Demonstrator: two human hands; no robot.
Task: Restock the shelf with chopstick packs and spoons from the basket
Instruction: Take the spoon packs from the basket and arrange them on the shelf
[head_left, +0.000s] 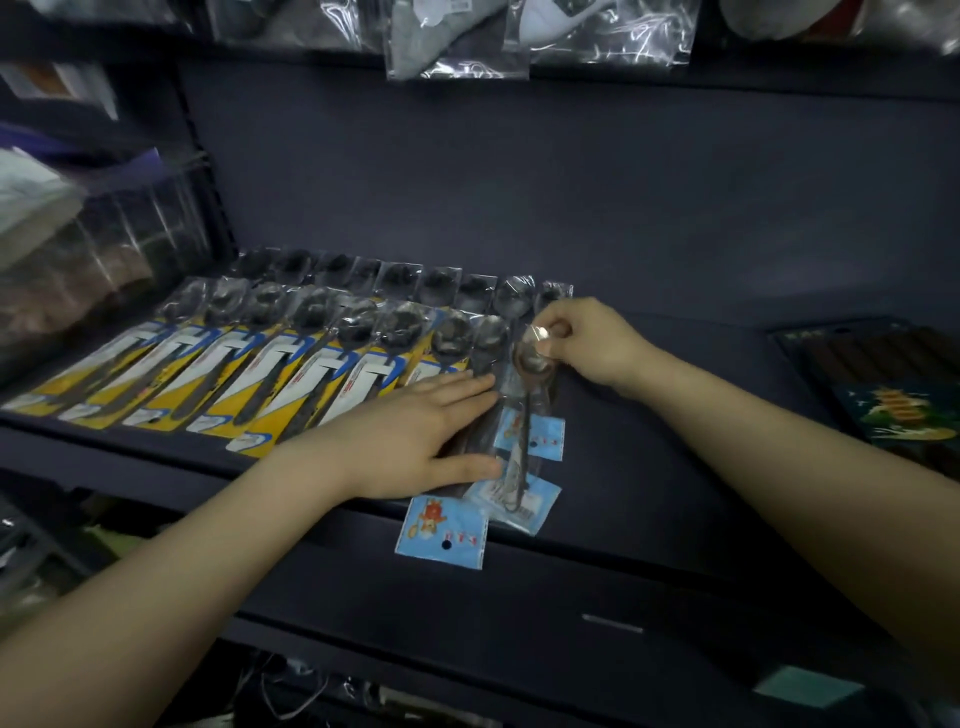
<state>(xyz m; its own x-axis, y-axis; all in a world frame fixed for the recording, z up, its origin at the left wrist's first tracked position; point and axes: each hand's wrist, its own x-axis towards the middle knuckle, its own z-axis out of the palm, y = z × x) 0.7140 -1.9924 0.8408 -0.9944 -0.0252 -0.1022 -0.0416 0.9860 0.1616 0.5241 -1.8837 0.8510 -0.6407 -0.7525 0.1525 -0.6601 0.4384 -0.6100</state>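
Observation:
Several packed spoons with yellow and blue cards (218, 384) lie in overlapping rows on the dark shelf (675, 415). To their right lie spoon packs with light blue cards (535, 436), their ends hanging over the shelf's front edge. My left hand (421, 431) presses flat, fingers straight, on the left of these blue-card packs. My right hand (582, 338) pinches the clear plastic top of the rightmost spoon pack (530, 358) at the bowl end. The basket is out of view.
A chopstick pack (883, 384) with dark sticks and a green card lies at the shelf's far right. Bagged goods (467, 36) hang above the shelf. Clear packets (78, 249) fill the left neighbouring shelf. Lower shelves sit below the front edge.

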